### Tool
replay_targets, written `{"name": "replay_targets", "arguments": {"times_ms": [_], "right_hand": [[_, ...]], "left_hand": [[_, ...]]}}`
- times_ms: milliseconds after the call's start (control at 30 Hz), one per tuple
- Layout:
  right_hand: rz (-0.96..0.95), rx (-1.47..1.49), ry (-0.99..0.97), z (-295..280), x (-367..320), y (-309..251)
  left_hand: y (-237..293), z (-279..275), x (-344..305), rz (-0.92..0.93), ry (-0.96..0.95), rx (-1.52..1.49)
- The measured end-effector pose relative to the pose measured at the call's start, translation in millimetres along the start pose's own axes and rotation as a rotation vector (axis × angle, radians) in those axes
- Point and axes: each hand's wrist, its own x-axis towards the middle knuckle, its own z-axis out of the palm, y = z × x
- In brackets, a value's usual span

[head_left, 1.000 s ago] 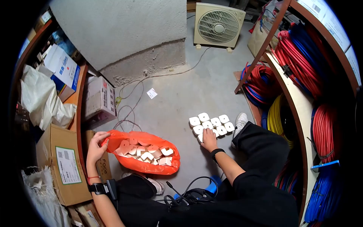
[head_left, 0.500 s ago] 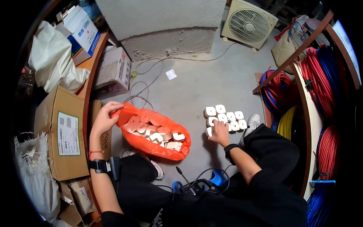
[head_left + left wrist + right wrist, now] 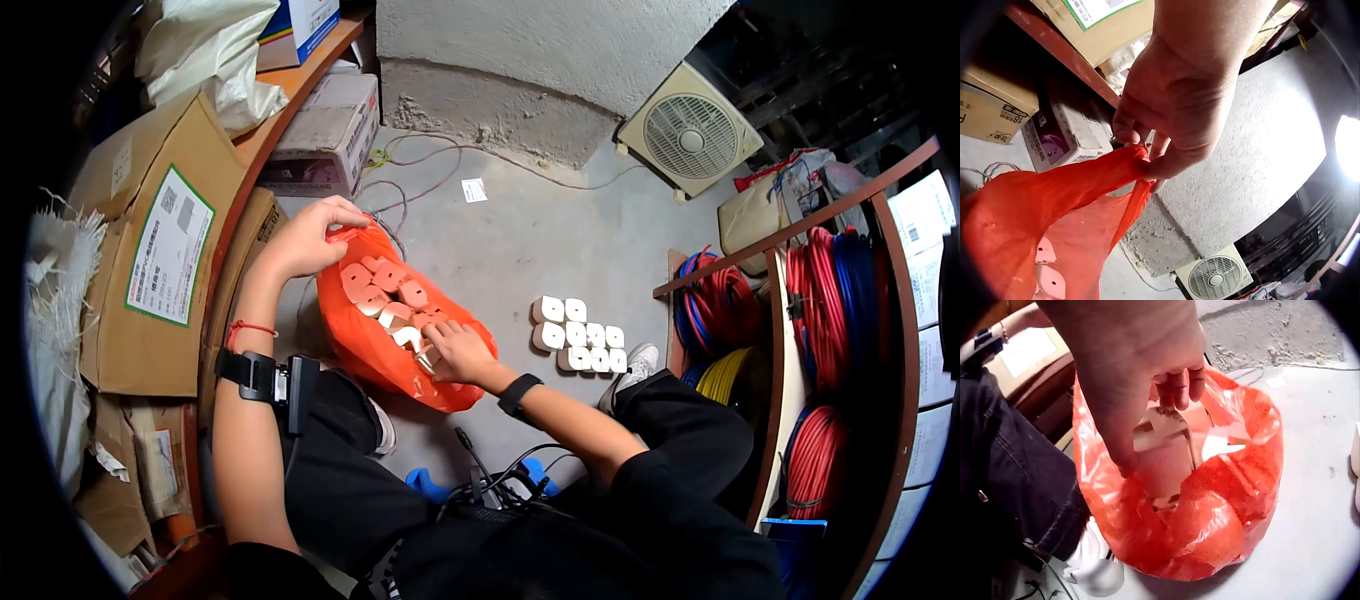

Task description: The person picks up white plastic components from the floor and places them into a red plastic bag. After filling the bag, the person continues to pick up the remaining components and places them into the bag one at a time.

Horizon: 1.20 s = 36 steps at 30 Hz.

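A red plastic bag (image 3: 455, 395) stands open on the floor, partly filled with white rounded-square pieces (image 3: 383, 275), some with a small hole. My left hand (image 3: 312, 238) pinches the bag's rim and holds it up; the left wrist view shows the gathered rim (image 3: 1138, 164) between thumb and fingers. Inside the bag mouth, my right hand (image 3: 462, 352) reaches over a pale piece (image 3: 1165, 464). Its thumb lies at one side of that piece and its bent fingers hover at the far end, spread apart. More white pieces (image 3: 577, 333) stand grouped on the floor to the right.
Cardboard boxes (image 3: 165, 240) line the shelf at left. Coiled red and blue cables (image 3: 835, 300) fill the rack at right. A box fan (image 3: 690, 137) stands beyond, its cord along the wall. A paper slip (image 3: 474, 190) lies on the floor. The person's shoe (image 3: 632, 375) is beside the grouped pieces.
My right hand has left the grouped pieces on the floor and moved left into the bag. My left hand still holds the bag's rim. The head view has turned.
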Motion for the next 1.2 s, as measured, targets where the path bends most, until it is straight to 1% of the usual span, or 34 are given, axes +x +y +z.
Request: {"name": "replay_targets", "arguments": {"times_ms": [67,167,267,300,367,400,433,467,500,567,767,867,967,1000,1100,1133,1167,1200], "right_hand": [[0.017,-0.054,-0.002,10,-1,1],[-0.107,-0.056,0.047,-11,-17,3],[-0.116,0.007,0.228,-25,-38,31],[-0.019,0.029,0.326,-30,-46,39],[0.171,-0.059,0.456,-17,-68,81],[0.339,-0.08,0.421,-15,-77,94],[0.486,-0.219,0.324,-6,-92,113],[0.686,-0.311,0.164,4,-101,127],[0.794,-0.347,0.039,9,-109,136],[0.841,-0.362,0.005,20,-119,151],[0.904,-0.4,-0.032,29,-117,159],[0.88,-0.391,0.003,35,-118,167],[0.852,-0.381,-0.03,29,-117,165],[0.854,-0.41,-0.059,24,-114,159],[0.745,-0.382,-0.138,16,-108,162],[0.746,-0.327,-0.251,4,-97,158],[0.653,-0.367,-0.3,-4,-92,157],[0.641,-0.326,-0.415,-21,-80,151]], "left_hand": [[-1,-1,-3,-0.008,0.009,0.011],[-3,-2,-6,-0.008,-0.006,-0.011],[-2,-1,-7,-0.02,-0.004,-0.029],[-2,-2,-7,-0.025,-0.003,-0.032],[-1,-1,-7,-0.013,-0.004,-0.02],[0,-1,-6,-0.013,-0.006,-0.017],[0,-2,-6,-0.014,-0.008,-0.011],[0,-1,-5,-0.015,-0.002,-0.007],[0,-1,-5,-0.017,0.002,-0.002],[1,-1,-5,-0.031,0.003,0.007],[3,-1,-2,-0.071,-0.011,0.007],[5,-1,0,-0.067,-0.01,0.005],[5,1,0,-0.053,0.008,0.01],[4,1,0,-0.058,0.009,0.001],[1,0,2,-0.038,0.008,-0.012],[0,0,2,-0.027,0.008,-0.016],[-1,-1,3,-0.024,-0.006,-0.01],[-1,-1,4,-0.02,-0.018,-0.007]]}}
